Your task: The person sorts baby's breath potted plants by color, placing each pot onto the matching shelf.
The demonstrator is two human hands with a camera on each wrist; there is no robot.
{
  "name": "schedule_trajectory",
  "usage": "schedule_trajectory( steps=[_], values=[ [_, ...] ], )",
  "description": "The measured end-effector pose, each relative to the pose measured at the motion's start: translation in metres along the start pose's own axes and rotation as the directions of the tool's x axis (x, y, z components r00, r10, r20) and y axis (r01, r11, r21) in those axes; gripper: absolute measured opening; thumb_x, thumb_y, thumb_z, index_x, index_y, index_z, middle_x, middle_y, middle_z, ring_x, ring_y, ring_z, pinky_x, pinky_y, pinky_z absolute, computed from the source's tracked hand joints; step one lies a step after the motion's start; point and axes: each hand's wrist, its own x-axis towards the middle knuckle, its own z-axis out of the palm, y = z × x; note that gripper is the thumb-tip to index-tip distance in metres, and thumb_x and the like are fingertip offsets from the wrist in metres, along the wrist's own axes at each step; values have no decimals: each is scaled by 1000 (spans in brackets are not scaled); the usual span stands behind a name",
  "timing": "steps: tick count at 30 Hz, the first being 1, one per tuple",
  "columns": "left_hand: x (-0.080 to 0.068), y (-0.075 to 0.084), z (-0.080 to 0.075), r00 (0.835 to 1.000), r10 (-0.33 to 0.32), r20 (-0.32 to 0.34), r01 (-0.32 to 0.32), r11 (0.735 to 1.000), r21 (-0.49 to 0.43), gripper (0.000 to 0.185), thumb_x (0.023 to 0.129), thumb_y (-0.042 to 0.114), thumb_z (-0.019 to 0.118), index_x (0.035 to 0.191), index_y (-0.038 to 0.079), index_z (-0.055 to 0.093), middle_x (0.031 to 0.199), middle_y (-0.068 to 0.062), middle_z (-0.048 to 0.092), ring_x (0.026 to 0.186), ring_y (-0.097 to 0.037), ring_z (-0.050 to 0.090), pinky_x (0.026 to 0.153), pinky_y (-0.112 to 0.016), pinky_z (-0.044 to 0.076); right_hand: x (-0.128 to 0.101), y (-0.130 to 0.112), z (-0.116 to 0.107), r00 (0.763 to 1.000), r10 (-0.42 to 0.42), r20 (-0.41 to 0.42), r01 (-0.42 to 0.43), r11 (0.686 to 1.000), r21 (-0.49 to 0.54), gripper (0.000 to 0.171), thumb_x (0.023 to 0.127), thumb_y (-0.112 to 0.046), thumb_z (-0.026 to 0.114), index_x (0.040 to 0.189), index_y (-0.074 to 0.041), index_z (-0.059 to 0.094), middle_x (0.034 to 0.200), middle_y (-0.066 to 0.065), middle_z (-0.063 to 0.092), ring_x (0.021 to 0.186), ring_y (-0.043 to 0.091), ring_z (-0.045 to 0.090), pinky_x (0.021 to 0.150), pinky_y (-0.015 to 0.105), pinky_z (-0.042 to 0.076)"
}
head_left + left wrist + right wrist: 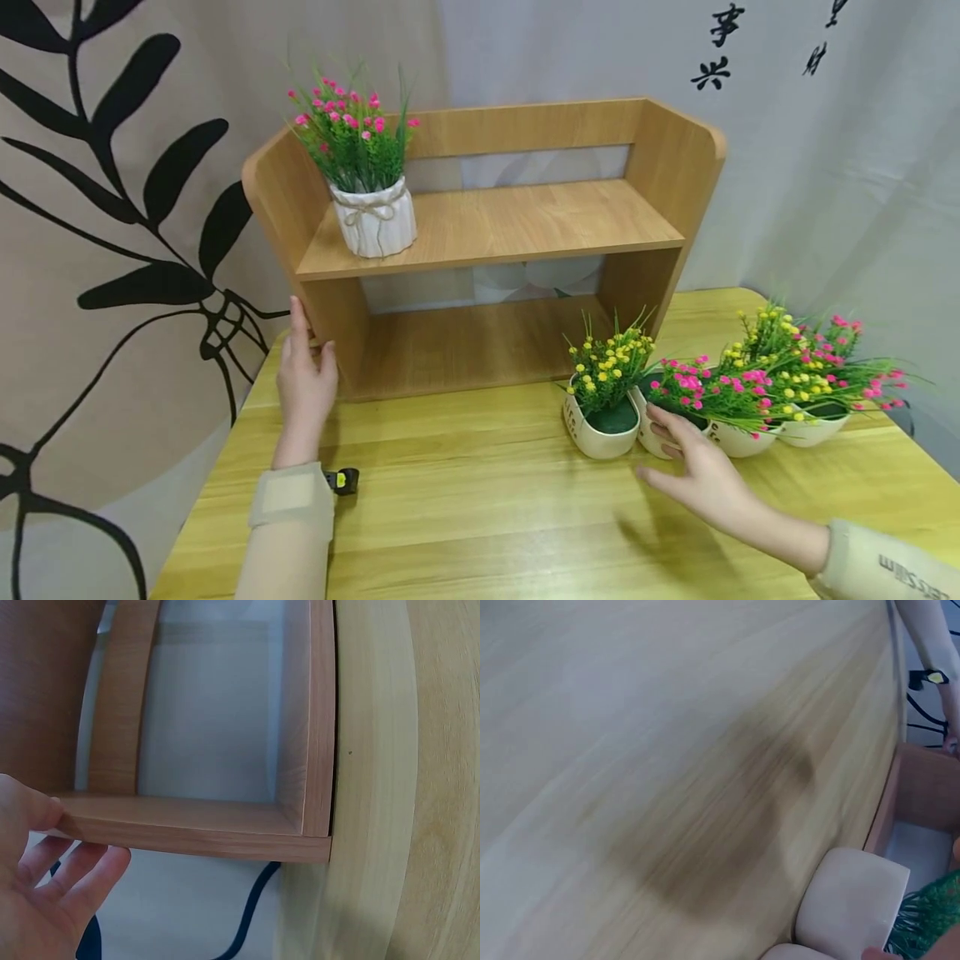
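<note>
My left hand (305, 379), fingers straight, rests against the two-tier brown wooden shelf (495, 225). One white flowerpot (372, 218) stands on it; four sit beside it, my spread right hand (693, 471) touching the second pink-flowered pot (663, 425).

Bright even light, soft shadows — right wrist view motion-blurred

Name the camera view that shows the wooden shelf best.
The head view: the whole wooden shelf shows, both tiers, with a pink-flower pot on top and the left hand at its side panel. The left wrist view shows only a close corner; the right wrist view shows just a sliver at the frame's edge.
</note>
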Motion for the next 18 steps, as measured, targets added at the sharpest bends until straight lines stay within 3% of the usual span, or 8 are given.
schedule_trajectory(
  steps=[7,12,17,18],
  values=[
    [0,-2,-1,999,-37,11,37,999,2,87,95,-5,53,157,33,5,130,-30,45,105,-45,54,84,-56,50,18,0,1,993,103,63,-109,987,118,79,87,-15,73,145,14,27,144,33,36,126,47,44,98,48,43],
    [0,0,-1,999,-38,9,38,999,11,87,95,-4,54,157,33,5,131,-30,45,105,-45,54,83,-57,50,28,1,8,985,153,74,-161,980,115,86,87,-24,73,147,13,22,147,33,32,126,48,43,102,49,39],
    [-1,1,-1,1000,-22,7,22,1000,15,87,94,-4,55,157,33,6,131,-30,45,105,-45,55,82,-56,51,33,3,19,978,200,62,-204,978,49,98,85,-33,75,149,12,15,148,36,25,126,51,40,103,56,37],
    [-1,1,0,1000,-19,6,19,1000,15,87,94,-4,55,157,32,6,131,-30,45,104,-45,55,82,-56,51,34,3,22,975,214,62,-217,975,41,101,84,-34,75,149,12,13,149,36,24,122,51,45,103,56,38]
  ],
)
